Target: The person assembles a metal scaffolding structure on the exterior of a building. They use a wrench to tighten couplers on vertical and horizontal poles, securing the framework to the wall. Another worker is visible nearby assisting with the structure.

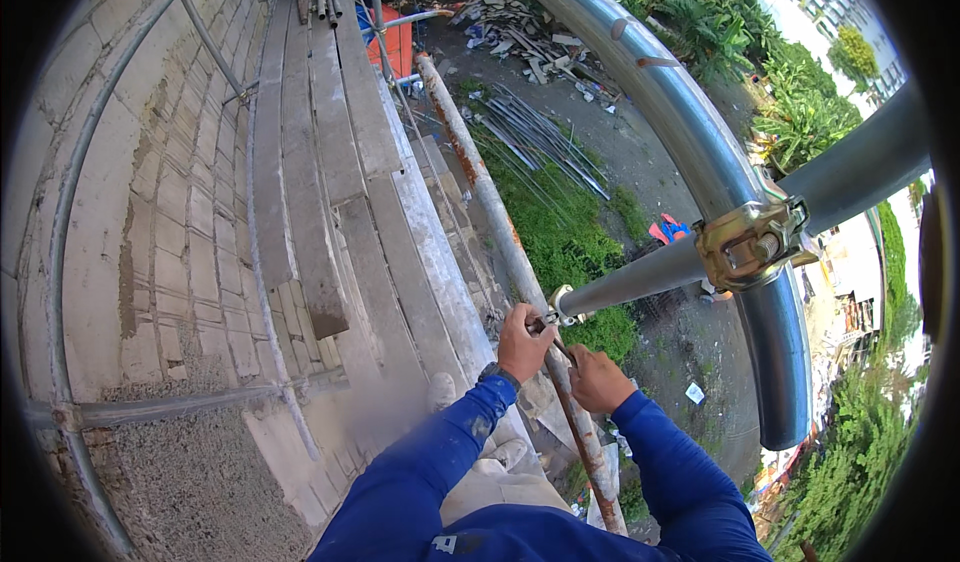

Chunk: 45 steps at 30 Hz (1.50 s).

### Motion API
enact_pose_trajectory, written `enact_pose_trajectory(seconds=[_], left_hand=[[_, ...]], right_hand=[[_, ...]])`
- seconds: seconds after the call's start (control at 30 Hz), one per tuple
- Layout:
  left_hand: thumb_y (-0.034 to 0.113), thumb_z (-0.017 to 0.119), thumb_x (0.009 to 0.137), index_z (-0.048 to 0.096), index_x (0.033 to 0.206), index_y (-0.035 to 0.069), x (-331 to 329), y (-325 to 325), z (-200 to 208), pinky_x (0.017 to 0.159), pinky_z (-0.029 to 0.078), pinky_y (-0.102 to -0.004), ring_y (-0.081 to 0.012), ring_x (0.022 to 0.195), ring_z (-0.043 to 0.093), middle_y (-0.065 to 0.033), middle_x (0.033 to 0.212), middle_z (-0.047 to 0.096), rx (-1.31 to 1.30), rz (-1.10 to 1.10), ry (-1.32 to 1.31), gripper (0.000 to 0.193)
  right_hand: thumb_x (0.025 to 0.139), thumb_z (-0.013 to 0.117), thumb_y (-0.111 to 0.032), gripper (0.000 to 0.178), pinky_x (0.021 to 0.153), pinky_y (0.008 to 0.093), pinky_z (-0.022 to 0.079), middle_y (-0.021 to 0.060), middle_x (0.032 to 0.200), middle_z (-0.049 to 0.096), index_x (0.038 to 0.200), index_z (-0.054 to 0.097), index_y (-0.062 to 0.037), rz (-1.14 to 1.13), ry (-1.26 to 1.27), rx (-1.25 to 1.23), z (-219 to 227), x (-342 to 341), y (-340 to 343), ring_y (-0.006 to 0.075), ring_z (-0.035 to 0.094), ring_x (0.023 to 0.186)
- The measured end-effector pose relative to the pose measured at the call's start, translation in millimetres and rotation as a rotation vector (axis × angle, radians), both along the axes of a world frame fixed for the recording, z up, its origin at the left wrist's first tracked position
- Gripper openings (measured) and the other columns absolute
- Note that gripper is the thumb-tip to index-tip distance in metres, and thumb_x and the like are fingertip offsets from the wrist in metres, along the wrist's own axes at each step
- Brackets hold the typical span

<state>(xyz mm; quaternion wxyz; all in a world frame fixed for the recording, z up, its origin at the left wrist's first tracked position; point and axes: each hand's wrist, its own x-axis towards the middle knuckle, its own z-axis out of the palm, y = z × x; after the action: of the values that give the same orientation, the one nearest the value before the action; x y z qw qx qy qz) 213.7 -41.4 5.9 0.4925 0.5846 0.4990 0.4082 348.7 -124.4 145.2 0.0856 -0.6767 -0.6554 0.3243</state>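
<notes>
My left hand (pixel 524 344) is closed, its fingers pinched round the head end of a dark, slim wrench (pixel 563 349) beside a scaffold coupler (pixel 567 305). Closed on the handle end of that wrench is my right hand (pixel 599 380), just to the right and nearer me. The coupler sits where a grey steel tube (pixel 640 278) meets a rusty scaffold pipe (pixel 490 187) running along the platform's outer side. My fingers hide the wrench's head and part of the coupler.
A brass-coloured coupler (pixel 752 245) joins the grey tube to a large shiny pipe (pixel 690 127) at the right. Wooden planks (pixel 325 132) form the walkway beside a block wall (pixel 165 232). Far below lie ground, plants and a stack of metal tubes (pixel 535 132).
</notes>
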Motion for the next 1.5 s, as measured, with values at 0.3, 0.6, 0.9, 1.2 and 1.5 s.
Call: enact_pose_trajectory(seconds=[0.3, 0.6, 0.9, 1.2, 1.5], left_hand=[[0.022, 0.086, 0.082, 0.059, 0.108, 0.003, -13, -9, -6, 0.071, 0.053, -0.0320, -0.0142, 0.076, 0.057, -0.0039, 0.090, 0.059, -0.103, -0.042, -0.033, 0.042], [0.029, 0.074, 0.091, 0.066, 0.092, -0.004, -31, -28, -5, 0.074, 0.055, -0.0454, -0.0399, 0.083, 0.070, -0.0239, 0.088, 0.072, -0.167, -0.326, 0.114, 0.034], [0.026, 0.073, 0.090, 0.067, 0.103, -0.005, -41, -12, -16, 0.086, 0.053, -0.0494, -0.0467, 0.099, 0.066, -0.0273, 0.103, 0.069, -0.021, -0.401, 0.200, 0.033], [0.019, 0.071, 0.084, 0.067, 0.097, 0.003, -52, 29, -36, 0.084, 0.052, -0.0501, -0.0414, 0.092, 0.063, -0.0184, 0.095, 0.064, 0.308, -0.494, 0.372, 0.022], [0.021, 0.068, 0.088, 0.069, 0.094, 0.002, -56, -4, -55, 0.084, 0.052, -0.0497, -0.0409, 0.094, 0.064, -0.0197, 0.095, 0.065, 0.229, -0.489, 0.426, 0.020]], right_hand=[[0.088, 0.060, -0.008, 0.029, 0.074, 0.0568, 0.052, 0.0251, 0.080, 0.068, 0.115, 0.051, 0.0016, -0.386, 0.023, 0.110, -68, -66, -41, 0.0482, 0.068, 0.077], [0.092, 0.063, -0.012, 0.039, 0.072, 0.0605, 0.050, 0.0324, 0.091, 0.068, 0.124, 0.047, 0.0032, -0.514, 0.109, 0.258, -144, -87, -46, 0.0535, 0.066, 0.083], [0.094, 0.070, -0.018, 0.046, 0.084, 0.0526, 0.053, 0.0262, 0.109, 0.068, 0.130, 0.048, -0.0006, -0.594, 0.206, 0.242, -198, -104, -31, 0.0469, 0.068, 0.100], [0.096, 0.067, -0.016, 0.040, 0.081, 0.0493, 0.054, 0.0221, 0.108, 0.069, 0.129, 0.051, -0.0003, -0.593, 0.364, 0.279, -310, -116, 29, 0.0420, 0.069, 0.097], [0.098, 0.064, -0.014, 0.034, 0.078, 0.0461, 0.055, 0.0180, 0.107, 0.071, 0.127, 0.053, 0.0000, -0.501, 0.501, 0.295, -310, -110, -2, 0.0371, 0.071, 0.093]])
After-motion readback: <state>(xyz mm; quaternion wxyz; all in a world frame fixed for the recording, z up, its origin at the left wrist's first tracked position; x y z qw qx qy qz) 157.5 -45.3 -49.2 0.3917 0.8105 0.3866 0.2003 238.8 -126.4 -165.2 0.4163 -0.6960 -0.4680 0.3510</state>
